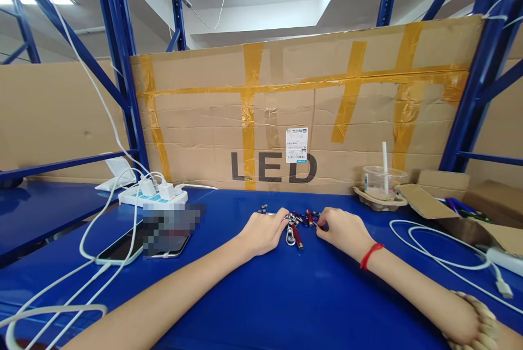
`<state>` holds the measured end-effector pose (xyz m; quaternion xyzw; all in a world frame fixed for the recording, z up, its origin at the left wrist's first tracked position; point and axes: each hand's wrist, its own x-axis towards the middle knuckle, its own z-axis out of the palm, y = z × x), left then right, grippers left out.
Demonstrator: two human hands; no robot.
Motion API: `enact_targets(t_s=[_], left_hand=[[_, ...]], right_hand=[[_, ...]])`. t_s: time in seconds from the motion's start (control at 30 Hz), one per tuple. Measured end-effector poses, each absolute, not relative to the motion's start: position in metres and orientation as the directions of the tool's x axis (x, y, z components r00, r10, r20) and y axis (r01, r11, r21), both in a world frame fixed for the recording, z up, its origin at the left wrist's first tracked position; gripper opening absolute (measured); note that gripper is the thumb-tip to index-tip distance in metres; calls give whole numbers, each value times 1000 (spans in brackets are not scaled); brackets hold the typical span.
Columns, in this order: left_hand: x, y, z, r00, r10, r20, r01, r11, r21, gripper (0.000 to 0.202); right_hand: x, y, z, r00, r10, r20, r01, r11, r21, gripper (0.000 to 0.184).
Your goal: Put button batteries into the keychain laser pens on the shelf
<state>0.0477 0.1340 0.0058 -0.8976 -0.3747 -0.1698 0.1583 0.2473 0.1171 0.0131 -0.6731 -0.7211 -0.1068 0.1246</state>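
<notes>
My left hand (263, 232) rests at the left side of a small pile of metal and dark red pieces, its fingers bent and pressed together at the pile's edge. What they grip, if anything, is hidden. To the right of the pile, my right hand (345, 228) is closed in a pinch, and I cannot make out what is between the fingertips. A silver clasp (290, 235) lies in front, beside a dark red cylindrical piece (297, 238). Another dark red piece (309, 218) sits near my right fingertips. Several small round discs (263, 208) lie behind my left hand.
On the left of the blue table (261, 306) are phones (169, 249), white cables and a white power strip (153, 196). At the right stand a plastic cup (384, 181) with a straw, an open cardboard box (469, 230) and a looped cable. A cardboard panel (196, 137) closes the back.
</notes>
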Motion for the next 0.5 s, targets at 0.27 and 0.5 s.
enact_targets(t_s=[0.27,0.5], left_hand=[[46,136,4,692,580,429,690,-706,-158,26],[46,138,2,696,560,449,669,-733,-123,26]], right_hand=[[260,124,15,30,918,396,1000,-31,-4,19],[251,122,13,-166,831,532,914,332,-234,21]])
